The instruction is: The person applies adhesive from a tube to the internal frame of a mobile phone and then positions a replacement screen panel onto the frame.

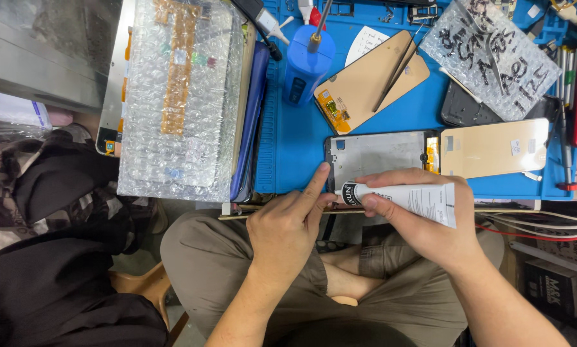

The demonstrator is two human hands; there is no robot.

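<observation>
- A blue work mat (301, 138) covers the far bench from the middle to the right, and the smaller things lie on it.
- At the left, a large sheet of bubble wrap (179, 96) lies over flat panels, with an orange flex strip (176, 64) showing through it.
- A second, smaller bubble-wrap bag (494, 58) with black marker scrawl sits at the far right.
- A tan display panel (372, 80) lies tilted in the middle of the mat, far from the hands; another tan panel (494, 148) lies flat to the right.
- The phone frame (378, 157), opened and grey inside, lies at the near edge of the mat, just left of that flat panel and touching the hands.
- The right hand (423, 218) is wrapped around a white glue tube (404, 198), thumb and fingers gripping it, the tube's dark nozzle end pointing left at the frame's near edge.
- The left hand (288, 225) holds nothing; it is loosely curled, with the forefinger stretched out and its tip pressing the near left corner of the phone frame, just beside the tube's nozzle.
- A blue bottle (308, 61) stands on the far mat, left of the tilted panel.
</observation>
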